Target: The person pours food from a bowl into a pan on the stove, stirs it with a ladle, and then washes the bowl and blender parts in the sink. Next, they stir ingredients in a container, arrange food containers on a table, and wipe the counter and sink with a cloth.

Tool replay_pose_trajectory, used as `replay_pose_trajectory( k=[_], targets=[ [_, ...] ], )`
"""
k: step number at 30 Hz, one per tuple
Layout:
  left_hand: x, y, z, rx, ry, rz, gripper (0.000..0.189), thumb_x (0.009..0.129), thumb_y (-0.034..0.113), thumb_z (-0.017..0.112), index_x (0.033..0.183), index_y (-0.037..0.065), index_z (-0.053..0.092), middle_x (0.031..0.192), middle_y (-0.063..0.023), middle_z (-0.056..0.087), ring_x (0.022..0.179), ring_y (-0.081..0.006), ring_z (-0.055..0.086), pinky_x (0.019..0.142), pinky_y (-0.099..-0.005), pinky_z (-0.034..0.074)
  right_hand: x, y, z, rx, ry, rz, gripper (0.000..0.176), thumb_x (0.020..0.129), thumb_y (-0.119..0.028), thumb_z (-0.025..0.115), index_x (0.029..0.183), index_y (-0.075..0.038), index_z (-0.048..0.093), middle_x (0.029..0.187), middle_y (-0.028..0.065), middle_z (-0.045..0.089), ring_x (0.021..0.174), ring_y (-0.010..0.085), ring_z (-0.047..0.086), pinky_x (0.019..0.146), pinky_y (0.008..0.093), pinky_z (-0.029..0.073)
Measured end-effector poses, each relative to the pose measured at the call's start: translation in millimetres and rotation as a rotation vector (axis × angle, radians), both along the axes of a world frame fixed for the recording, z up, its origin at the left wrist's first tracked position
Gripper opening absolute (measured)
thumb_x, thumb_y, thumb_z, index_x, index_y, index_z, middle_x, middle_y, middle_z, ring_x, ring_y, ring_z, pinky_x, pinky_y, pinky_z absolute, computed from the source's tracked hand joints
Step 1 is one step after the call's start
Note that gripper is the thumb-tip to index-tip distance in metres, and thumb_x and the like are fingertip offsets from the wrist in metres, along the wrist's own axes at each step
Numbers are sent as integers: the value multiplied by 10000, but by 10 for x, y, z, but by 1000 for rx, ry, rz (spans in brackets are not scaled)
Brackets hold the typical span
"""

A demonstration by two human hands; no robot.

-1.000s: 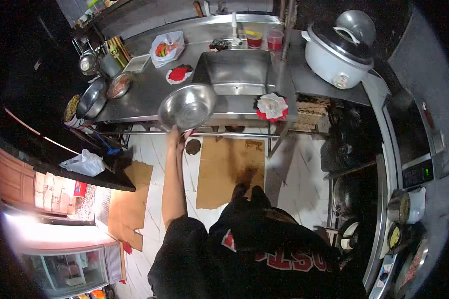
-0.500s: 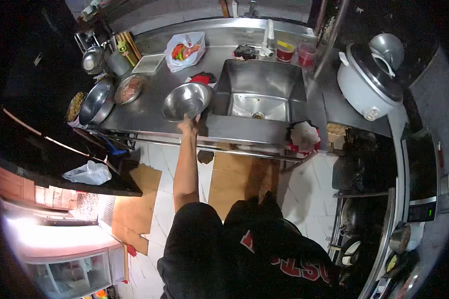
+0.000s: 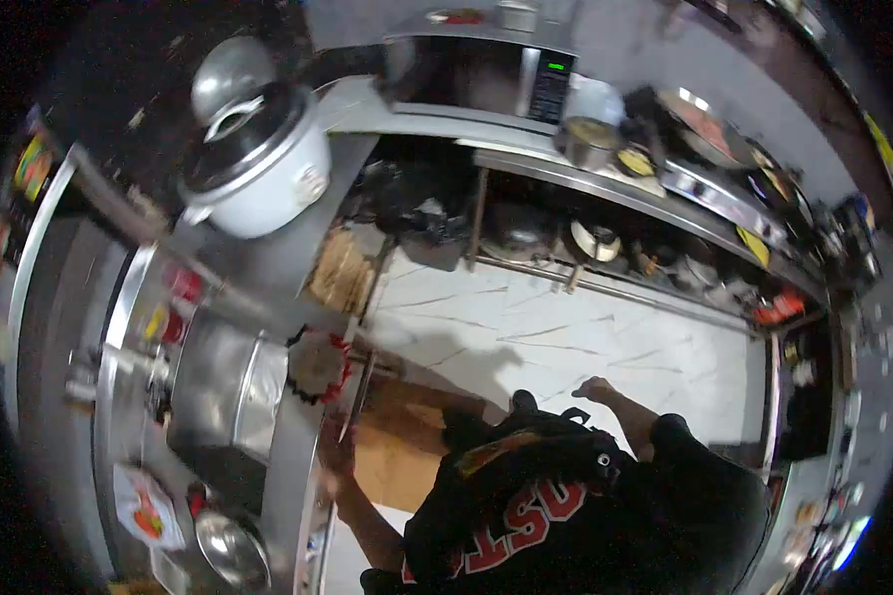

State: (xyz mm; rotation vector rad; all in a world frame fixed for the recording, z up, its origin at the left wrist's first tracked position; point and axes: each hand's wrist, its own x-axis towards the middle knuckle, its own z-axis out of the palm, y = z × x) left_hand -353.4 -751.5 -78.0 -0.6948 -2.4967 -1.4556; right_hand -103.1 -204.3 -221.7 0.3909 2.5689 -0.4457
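Observation:
My left hand (image 3: pixel 335 461) is at the front edge of the steel counter (image 3: pixel 293 466), blurred, its fingers too smeared to read. A thin dark bar passes beside its fingertips. My right hand (image 3: pixel 593 389) hangs over the white tiled floor with its fingers loosely extended and nothing visible in them. Near the counter's edge, above my left hand, lies a pale round item with a red and black rim (image 3: pixel 318 365). The metal bowl (image 3: pixel 233 548) rests on the counter at the lower left, away from both hands, beside a white bag with red items (image 3: pixel 149 508).
The sink (image 3: pixel 213 382) is on the left, with a large white cooker (image 3: pixel 268 178) beyond it. A microwave (image 3: pixel 466 79) stands at the back. A shelf rack (image 3: pixel 605 283) with pans runs along the far right, below a stove (image 3: pixel 724 198). Cardboard (image 3: pixel 397 456) covers part of the floor.
The view has swung to the right, toward the microwave and stove. My left hand has come away from the metal bowl. My right hand has come into view.

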Motion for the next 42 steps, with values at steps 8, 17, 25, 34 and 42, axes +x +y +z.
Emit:
replay_pose_trajectory(
  k=[8,17,25,34,42],
  targets=[
    [-191,1962,444,591,-1135,-158,459,785,345,578,1112,53,440,934,-68,527,703,-167,544,592,-269,452,1592,45,-29,-39,-102,-611,399,681,-530,552,624,-148,650,756,77,603,773,244,576,695,365,454],
    [558,4183,59,326,-1252,-465,360,814,262,550,1114,94,441,954,-96,523,727,-208,532,586,-326,477,3711,-50,-528,-1292,743,-1515,441,823,-387,474,883,40,571,640,84,546,648,184,574,511,322,431],
    [1657,6301,-341,-206,-1341,-684,279,804,218,562,1024,72,475,898,-83,535,638,-214,546,533,-330,496,4530,309,45,-724,272,-1956,399,756,-136,543,1144,-100,461,873,95,593,618,225,604,425,351,469],
    [1917,7889,-1707,-736,-1273,-737,318,695,264,637,890,27,556,742,-102,569,658,-230,563,554,-343,471,4884,392,270,-735,380,-2139,350,758,-126,542,1099,-59,501,864,139,608,638,185,619,474,322,508],
    [2101,9081,-1921,-1502,567,-1732,353,612,338,657,801,48,584,768,-103,573,741,-232,559,612,-361,454,5815,2279,-487,134,488,-1595,369,717,-208,573,1045,-45,532,808,138,614,731,261,605,652,339,494]
  ],
)
